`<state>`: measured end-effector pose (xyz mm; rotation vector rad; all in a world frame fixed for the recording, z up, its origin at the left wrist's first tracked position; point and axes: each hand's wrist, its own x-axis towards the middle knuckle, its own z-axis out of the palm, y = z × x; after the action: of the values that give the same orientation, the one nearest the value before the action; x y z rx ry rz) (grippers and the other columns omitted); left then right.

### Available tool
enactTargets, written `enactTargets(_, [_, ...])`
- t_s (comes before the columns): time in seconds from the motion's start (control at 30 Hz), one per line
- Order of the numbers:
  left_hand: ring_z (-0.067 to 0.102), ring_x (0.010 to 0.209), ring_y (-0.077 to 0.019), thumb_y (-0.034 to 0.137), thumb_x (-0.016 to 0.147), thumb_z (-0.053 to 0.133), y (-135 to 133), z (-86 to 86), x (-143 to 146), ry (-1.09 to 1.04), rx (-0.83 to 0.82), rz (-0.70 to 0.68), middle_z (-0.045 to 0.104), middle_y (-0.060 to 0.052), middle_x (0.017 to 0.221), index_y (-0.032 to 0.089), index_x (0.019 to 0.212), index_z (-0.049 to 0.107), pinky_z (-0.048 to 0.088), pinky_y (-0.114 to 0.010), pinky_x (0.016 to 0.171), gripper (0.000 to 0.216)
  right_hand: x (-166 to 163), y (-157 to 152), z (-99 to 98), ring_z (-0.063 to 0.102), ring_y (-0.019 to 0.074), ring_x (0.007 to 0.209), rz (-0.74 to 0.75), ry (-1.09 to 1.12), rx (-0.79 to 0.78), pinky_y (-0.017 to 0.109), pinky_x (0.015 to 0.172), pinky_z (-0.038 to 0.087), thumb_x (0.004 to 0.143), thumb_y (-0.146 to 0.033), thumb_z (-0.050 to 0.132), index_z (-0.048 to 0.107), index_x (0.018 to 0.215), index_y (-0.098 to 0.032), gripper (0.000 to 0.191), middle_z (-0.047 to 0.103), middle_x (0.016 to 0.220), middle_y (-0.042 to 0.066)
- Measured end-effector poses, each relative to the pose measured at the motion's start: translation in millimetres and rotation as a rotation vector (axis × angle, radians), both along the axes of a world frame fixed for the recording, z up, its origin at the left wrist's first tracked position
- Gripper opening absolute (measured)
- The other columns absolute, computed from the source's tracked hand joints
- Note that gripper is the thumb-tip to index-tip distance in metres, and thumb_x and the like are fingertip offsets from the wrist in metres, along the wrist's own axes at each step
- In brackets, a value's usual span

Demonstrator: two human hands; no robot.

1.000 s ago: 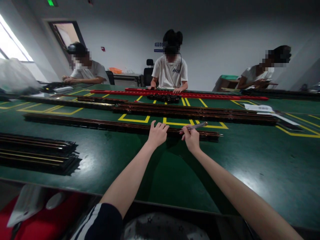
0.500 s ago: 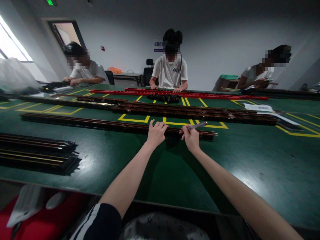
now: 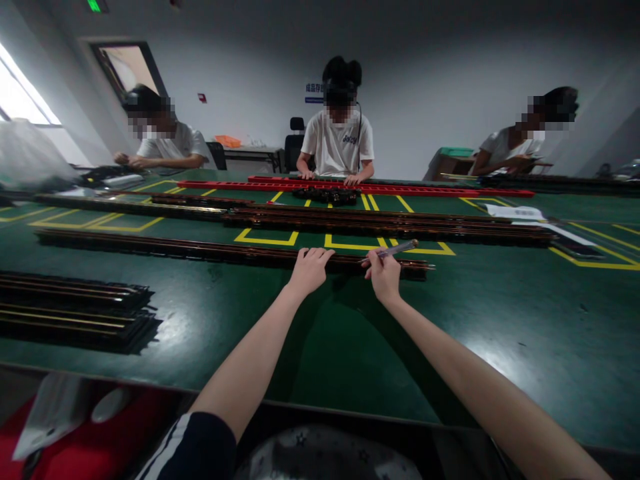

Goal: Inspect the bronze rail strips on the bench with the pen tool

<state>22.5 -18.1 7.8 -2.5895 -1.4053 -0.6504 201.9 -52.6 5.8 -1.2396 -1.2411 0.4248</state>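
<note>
A long dark rail with copper-coloured lines lies crosswise on the green table in front of me. My left hand is on its middle stretch, fingers bent over the top and far edge; the thumb is hidden. Closed round a slim pen-shaped tool, my right hand stays just over the rail's right part. The tool's pale, see-through barrel slants up to the right, and its thin tip points down-left toward the rail. Its exact kind is too small to make out.
Behind lies a bundle of similar rails, then red slotted strips before a co-worker. More rails are stacked near left. Papers and a dark flat device lie right. Two other people sit at the sides.
My left hand has lowered slightly, its raised fingers now bent down onto the rail. My right hand has barely moved, still with the tool. The view has shifted slightly.
</note>
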Motion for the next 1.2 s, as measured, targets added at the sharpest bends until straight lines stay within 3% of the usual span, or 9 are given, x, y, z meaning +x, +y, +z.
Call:
enactTargets(0.4, [0.055,0.118,-0.0227,0.006,0.086,0.034,-0.3,-0.6,-0.1,-0.022,0.008,-0.016,0.063,-0.01,0.124,0.017,0.128,0.055,0.036,-0.048,0.106,0.048,0.6,-1.1,0.8,0.053,0.0116,0.041,0.022,0.019,-0.036,0.025,0.041,0.044,0.082,-0.061,0.049,0.054,0.075,-0.018,0.045,0.062,0.062,0.003])
enactTargets(0.8, [0.054,0.118,-0.0216,0.008,0.085,0.036,0.1,-1.7,0.0,0.002,0.015,-0.008,0.063,-0.01,0.124,0.016,0.128,0.054,0.035,-0.044,0.106,0.047,1.6,-2.3,0.8,0.053,0.0113,0.041,-0.101,0.028,-0.01,0.024,0.042,0.042,0.085,-0.057,0.046,0.052,0.074,-0.019,0.04,0.061,0.06,0.001])
enactTargets(1.2, [0.054,0.119,-0.0223,0.009,0.086,0.035,-1.0,0.3,-0.8,-0.026,-0.013,-0.021,0.063,-0.01,0.124,0.018,0.128,0.055,0.035,-0.047,0.107,0.047,3.5,-1.2,2.5,0.052,0.0114,0.04,-0.04,0.011,-0.041,0.024,0.038,0.043,0.081,-0.065,0.048,0.052,0.072,-0.019,0.048,0.06,0.058,0.002])
